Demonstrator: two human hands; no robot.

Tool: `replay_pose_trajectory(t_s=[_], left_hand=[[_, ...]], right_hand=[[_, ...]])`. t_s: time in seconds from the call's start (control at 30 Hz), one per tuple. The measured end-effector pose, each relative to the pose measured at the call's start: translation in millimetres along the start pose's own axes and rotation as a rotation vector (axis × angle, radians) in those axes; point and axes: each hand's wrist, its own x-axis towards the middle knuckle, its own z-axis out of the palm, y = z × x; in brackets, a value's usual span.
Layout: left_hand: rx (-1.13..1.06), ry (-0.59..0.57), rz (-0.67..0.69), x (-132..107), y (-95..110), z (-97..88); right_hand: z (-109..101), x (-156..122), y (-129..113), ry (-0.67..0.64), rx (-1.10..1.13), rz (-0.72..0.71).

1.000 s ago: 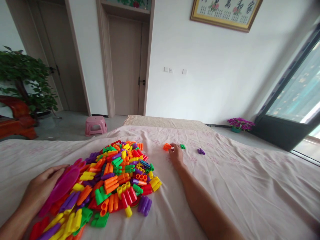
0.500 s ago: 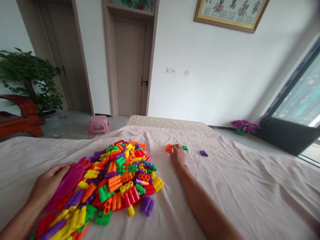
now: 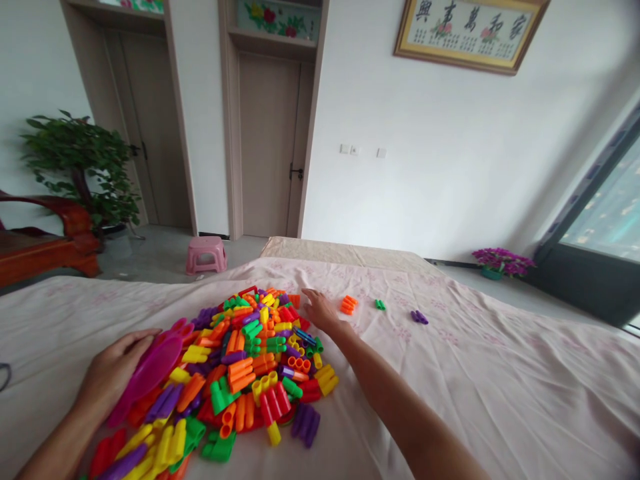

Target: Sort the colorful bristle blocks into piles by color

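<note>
My left hand (image 3: 120, 363) is closed on the edge of a magenta plastic piece (image 3: 153, 367) with a rounded body and lobes at its far end. It leans against the left side of a heap of toy building blocks (image 3: 243, 373), bullet-shaped tubes joined side by side in several colours. My right hand (image 3: 320, 311) reaches to the heap's far right edge, fingers stretched out beside an orange block (image 3: 294, 301); nothing shows in it. To its right, an orange block (image 3: 349, 305), a green block (image 3: 380, 305) and a purple block (image 3: 419, 317) lie apart in a row.
A pale flowered cloth (image 3: 475, 380) with wrinkles covers the surface under the blocks. Beyond it stand a pink stool (image 3: 207, 255), a wooden chair (image 3: 75, 233), a leafy plant (image 3: 83, 167) and a pot of purple flowers (image 3: 503, 261). A dark loop (image 3: 4, 377) shows at the left edge.
My right hand has moved left from the orange block in the row to the heap's edge, leaving that block on the cloth. My left hand stays on the magenta piece. The view has shifted slightly.
</note>
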Motion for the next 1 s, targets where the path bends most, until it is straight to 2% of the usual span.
replay_pose_trajectory(t_s=[0.17, 0.33, 0.43, 0.5, 0.6, 0.67, 0.8, 1.0], left_hand=[[0.011, 0.012, -0.006, 2, -2, 0.9], [0.03, 0.001, -0.035, 2, 0, -0.3], [0.022, -0.001, -0.013, 1, 1, -0.8], [0.013, -0.003, 0.001, 1, 1, -1.0], [0.008, -0.005, -0.005, 1, -1, -1.2], [0.012, -0.014, -0.019, 1, -2, -1.0], [0.005, -0.031, -0.034, 2, -4, -0.3], [0.011, -0.008, -0.03, 2, -3, 0.1]], right_hand=[[10, 23, -11, -0.02, 0.049, 0.01], [7, 15, -5, 0.063, 0.107, 0.104], [-4, 0, 9, 0.154, 0.152, 0.15], [-16, -12, 25, 0.277, 0.223, 0.194], [-38, -32, 55, 0.478, 0.3, 0.333], [-50, -43, 74, 0.539, 0.26, 0.444], [-61, -56, 99, 0.552, 0.15, 0.541], [-53, -60, 101, 0.497, 0.053, 0.552]])
